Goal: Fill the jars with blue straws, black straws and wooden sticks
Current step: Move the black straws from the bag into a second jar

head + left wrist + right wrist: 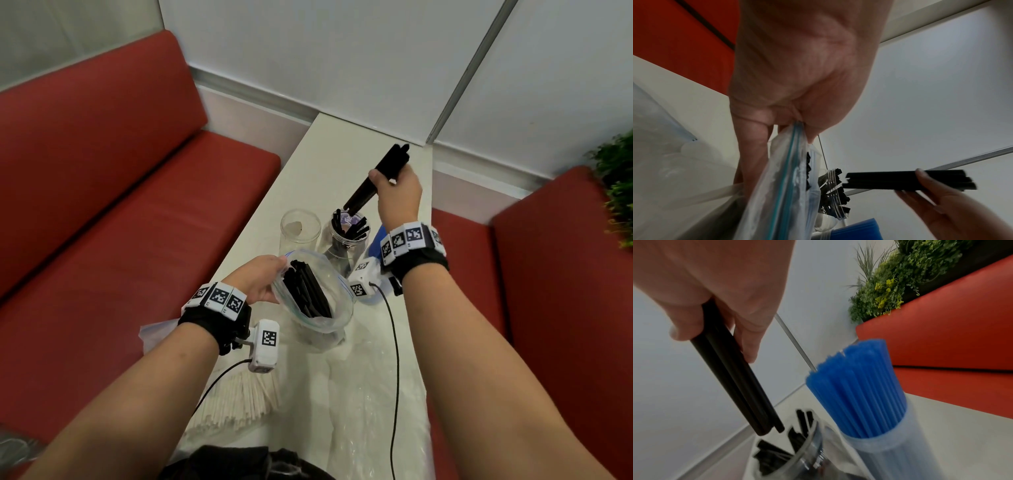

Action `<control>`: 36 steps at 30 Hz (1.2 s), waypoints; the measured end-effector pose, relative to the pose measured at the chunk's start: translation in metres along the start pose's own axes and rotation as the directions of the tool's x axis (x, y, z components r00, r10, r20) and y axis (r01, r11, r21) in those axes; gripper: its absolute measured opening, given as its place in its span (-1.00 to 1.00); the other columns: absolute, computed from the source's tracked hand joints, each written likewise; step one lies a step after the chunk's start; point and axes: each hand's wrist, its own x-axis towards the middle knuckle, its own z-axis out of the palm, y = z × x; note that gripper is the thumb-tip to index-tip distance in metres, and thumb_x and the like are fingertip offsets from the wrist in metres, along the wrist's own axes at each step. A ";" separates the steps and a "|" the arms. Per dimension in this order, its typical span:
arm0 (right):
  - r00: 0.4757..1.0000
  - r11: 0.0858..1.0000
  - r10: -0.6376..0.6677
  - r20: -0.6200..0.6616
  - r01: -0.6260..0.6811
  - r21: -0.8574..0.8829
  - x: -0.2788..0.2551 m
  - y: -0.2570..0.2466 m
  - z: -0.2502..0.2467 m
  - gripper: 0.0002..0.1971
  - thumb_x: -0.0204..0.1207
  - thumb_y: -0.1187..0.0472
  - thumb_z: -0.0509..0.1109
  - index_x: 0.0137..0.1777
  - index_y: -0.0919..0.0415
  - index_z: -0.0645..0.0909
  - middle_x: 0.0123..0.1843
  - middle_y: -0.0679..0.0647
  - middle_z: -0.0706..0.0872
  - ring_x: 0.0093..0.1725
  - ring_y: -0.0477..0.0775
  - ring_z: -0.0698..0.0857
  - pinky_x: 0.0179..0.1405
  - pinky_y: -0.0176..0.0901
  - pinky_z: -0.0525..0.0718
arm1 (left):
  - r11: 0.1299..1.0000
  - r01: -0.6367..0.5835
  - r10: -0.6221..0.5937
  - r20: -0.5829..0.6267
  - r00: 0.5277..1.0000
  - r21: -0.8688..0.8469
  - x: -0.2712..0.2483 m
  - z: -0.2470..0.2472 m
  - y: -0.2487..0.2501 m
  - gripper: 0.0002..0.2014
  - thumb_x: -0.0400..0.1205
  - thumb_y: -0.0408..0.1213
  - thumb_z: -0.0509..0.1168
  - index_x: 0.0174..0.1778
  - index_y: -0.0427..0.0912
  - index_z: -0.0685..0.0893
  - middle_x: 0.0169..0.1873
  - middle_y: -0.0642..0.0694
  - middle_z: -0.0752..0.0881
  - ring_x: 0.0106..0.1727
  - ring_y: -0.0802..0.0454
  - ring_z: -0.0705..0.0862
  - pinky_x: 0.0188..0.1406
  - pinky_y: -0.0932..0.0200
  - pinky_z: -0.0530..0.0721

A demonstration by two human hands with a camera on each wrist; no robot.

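We are looking down at our two bare arms over a narrow white table (308,164). Our left hand (258,279) is pinching the blue-striped rim of a clear plastic zip bag (318,298), its thumb and fingers curled on the edge and holding the mouth open; loose black straws (308,291) are lying inside the bag. Below that wrist, a fan of pale wooden sticks (236,401) is resting on the table. Just beyond the left hand's fingertips an empty clear glass jar (299,231) is standing, and beside it a second clear jar (346,240) is holding more black straws. Our right hand (397,195) is gripping a tight bundle of black straws (373,181), tilted with its lower end just above that second jar's mouth. Under the right wrist, a clear jar of blue straws (863,394) is standing upright.
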 end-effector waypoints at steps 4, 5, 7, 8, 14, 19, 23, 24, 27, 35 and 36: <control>0.998 0.996 0.061 0.007 -0.060 -0.063 -0.008 0.034 0.016 -0.72 0.61 0.26 0.48 0.29 0.27 0.65 0.02 -0.01 0.69 -0.01 -0.01 0.65 -0.30 -0.77 0.42 | 1.000 -0.001 0.001 -0.009 1.000 -0.008 0.004 -0.003 0.001 -0.68 0.83 -0.12 0.03 0.24 -0.20 0.63 -0.09 -0.13 0.82 -0.16 -0.03 0.83 -0.34 0.03 0.79; 0.997 0.995 0.079 0.009 -0.078 -0.057 -0.010 0.039 0.019 -0.72 0.62 0.26 0.47 0.30 0.27 0.65 0.03 -0.01 0.69 -0.01 -0.01 0.65 -0.31 -0.75 0.43 | 1.000 0.001 -0.001 -0.014 1.000 -0.010 0.005 -0.004 0.001 -0.68 0.83 -0.12 0.03 0.23 -0.19 0.63 -0.10 -0.13 0.82 -0.17 -0.03 0.84 -0.36 0.03 0.79; 0.992 0.991 0.124 0.027 -0.122 -0.049 -0.012 0.047 0.023 -0.69 0.62 0.26 0.47 0.34 0.25 0.63 0.05 -0.02 0.69 0.05 0.02 0.68 -0.24 -0.65 0.46 | 1.000 0.010 -0.010 -0.020 1.000 -0.015 0.008 -0.005 0.001 -0.68 0.83 -0.11 0.04 0.21 -0.19 0.64 -0.10 -0.13 0.83 -0.18 -0.03 0.84 -0.36 0.03 0.79; 0.989 0.988 0.147 0.036 -0.145 -0.050 -0.013 0.050 0.025 -0.67 0.62 0.26 0.46 0.36 0.24 0.61 0.06 -0.02 0.69 0.12 0.06 0.70 -0.11 -0.53 0.50 | 1.000 0.013 -0.014 -0.020 1.000 -0.015 0.009 -0.006 0.001 -0.68 0.83 -0.11 0.03 0.20 -0.19 0.64 -0.11 -0.13 0.83 -0.18 -0.03 0.85 -0.35 0.02 0.79; 0.992 0.993 0.107 0.063 -0.104 -0.049 -0.011 0.050 0.027 -0.45 0.62 0.29 0.46 0.56 0.04 0.40 0.37 0.08 0.65 0.29 0.08 0.60 0.07 -0.45 0.53 | 1.000 0.020 -0.021 -0.017 1.000 -0.018 0.013 -0.006 0.002 -0.68 0.82 -0.12 0.04 0.18 -0.19 0.65 -0.21 -0.08 0.85 -0.21 -0.02 0.85 -0.34 0.01 0.79; 0.963 0.888 -0.109 0.247 0.206 -0.410 -0.013 0.060 0.039 -0.43 0.79 0.24 0.20 0.75 0.25 0.17 0.77 0.20 0.23 0.78 0.24 0.10 0.75 0.04 0.13 | 1.000 0.016 -0.017 -0.011 1.000 -0.014 0.015 -0.006 0.002 -0.69 0.81 -0.14 0.05 0.22 -0.22 0.63 -0.09 -0.15 0.82 -0.13 -0.07 0.84 -0.26 -0.03 0.81; 0.827 0.597 0.162 0.538 0.352 -0.721 -0.029 0.083 0.049 -0.42 0.81 0.07 0.12 0.74 0.34 0.15 0.75 0.28 0.22 0.77 0.32 0.05 0.73 0.24 0.06 | 1.000 0.012 -0.012 -0.006 1.000 -0.012 0.015 -0.005 0.001 -0.69 0.82 -0.13 0.04 0.18 -0.20 0.64 -0.09 -0.15 0.83 -0.14 -0.06 0.84 -0.25 -0.03 0.81; 0.813 0.598 0.174 0.556 0.361 -0.715 -0.032 0.084 0.048 -0.43 0.81 0.08 0.13 0.73 0.33 0.18 0.74 0.28 0.26 0.76 0.32 0.07 0.73 0.24 0.06 | 1.000 0.011 -0.011 -0.007 1.000 -0.012 0.014 -0.005 0.001 -0.69 0.83 -0.12 0.05 0.17 -0.19 0.64 -0.12 -0.14 0.83 -0.16 -0.05 0.84 -0.26 -0.02 0.81; 0.886 0.759 -0.086 0.456 0.355 -0.546 -0.039 0.075 0.044 -0.54 0.77 0.25 0.15 0.64 0.27 0.40 0.65 0.25 0.44 0.72 0.31 0.23 0.69 0.12 0.23 | 1.000 0.006 -0.006 -0.011 1.000 -0.003 0.013 -0.008 0.001 -0.69 0.83 -0.11 0.04 0.13 -0.17 0.65 -0.20 -0.08 0.84 -0.20 0.00 0.84 -0.30 0.02 0.80; 0.621 0.821 0.427 0.657 0.038 -0.570 -0.091 0.061 0.045 -0.80 0.65 0.38 0.25 0.20 0.27 0.62 0.11 0.25 0.75 0.09 0.22 0.76 0.25 0.08 0.73 | 0.998 -0.001 0.003 -0.028 1.000 0.067 0.014 -0.001 -0.002 -0.58 0.78 0.11 0.08 0.28 -0.08 0.68 0.11 -0.12 0.82 0.17 -0.10 0.76 0.22 -0.10 0.69; 0.638 0.775 0.432 0.637 0.100 -0.625 -0.101 0.068 0.047 -0.75 0.63 0.36 0.31 0.28 0.29 0.59 0.20 0.24 0.72 0.17 0.21 0.71 0.26 -0.02 0.67 | 0.999 -0.007 0.008 -0.011 1.000 0.052 0.015 0.001 -0.003 -0.57 0.78 0.11 0.09 0.30 -0.10 0.68 0.12 -0.13 0.82 0.20 -0.13 0.76 0.32 -0.16 0.65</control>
